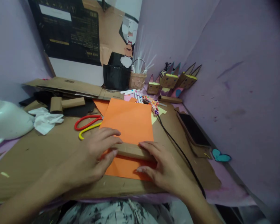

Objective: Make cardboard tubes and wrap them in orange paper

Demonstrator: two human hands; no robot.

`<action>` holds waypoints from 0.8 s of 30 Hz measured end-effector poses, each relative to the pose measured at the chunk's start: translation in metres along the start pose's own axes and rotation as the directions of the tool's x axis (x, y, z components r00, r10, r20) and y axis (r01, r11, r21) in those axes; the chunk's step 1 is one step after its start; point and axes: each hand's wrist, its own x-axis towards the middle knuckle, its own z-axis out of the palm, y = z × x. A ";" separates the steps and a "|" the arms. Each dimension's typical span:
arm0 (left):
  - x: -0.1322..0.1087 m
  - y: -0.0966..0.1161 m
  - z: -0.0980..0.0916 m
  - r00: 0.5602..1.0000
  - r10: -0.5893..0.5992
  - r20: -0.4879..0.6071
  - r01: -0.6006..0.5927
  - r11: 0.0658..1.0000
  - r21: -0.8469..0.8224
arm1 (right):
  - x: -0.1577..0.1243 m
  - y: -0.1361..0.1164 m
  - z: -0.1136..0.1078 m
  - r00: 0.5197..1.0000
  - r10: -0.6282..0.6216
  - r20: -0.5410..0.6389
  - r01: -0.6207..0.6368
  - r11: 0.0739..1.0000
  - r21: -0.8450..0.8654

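Note:
A brown cardboard tube [130, 150] lies crosswise on a sheet of orange paper [130, 121]. My left hand [99, 152] has its fingers and thumb around the tube's left end. At the right end, my right hand [157, 158] holds it, fingertips on the far side and thumb on the near side. Just beyond my left hand are scissors with one red and one yellow handle [87, 123]; their blades are hidden under the paper.
A glue gun in patterned wrap [155, 109] trails a black cable [177, 144] past my right hand. A phone [194, 129] lies on the right. Left are a white jug [9, 119], crumpled tissue [46, 119] and cardboard rolls [56, 105]. Markers [137, 96] and cardboard bunny figures [170, 81] stand behind.

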 end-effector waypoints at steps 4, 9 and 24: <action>0.003 0.006 0.002 0.998 0.032 0.046 -0.031 0.999 -0.029 | -0.002 0.002 -0.003 0.997 -0.055 -0.048 0.057 0.998 0.031; -0.016 0.024 0.008 0.991 0.131 0.004 -0.129 0.985 -0.117 | -0.017 -0.005 -0.011 0.959 -0.099 -0.266 0.140 0.981 0.137; -0.048 0.017 -0.007 0.988 0.001 0.153 0.034 0.973 -0.230 | -0.045 0.000 0.009 0.948 -0.184 -0.258 0.221 0.968 0.123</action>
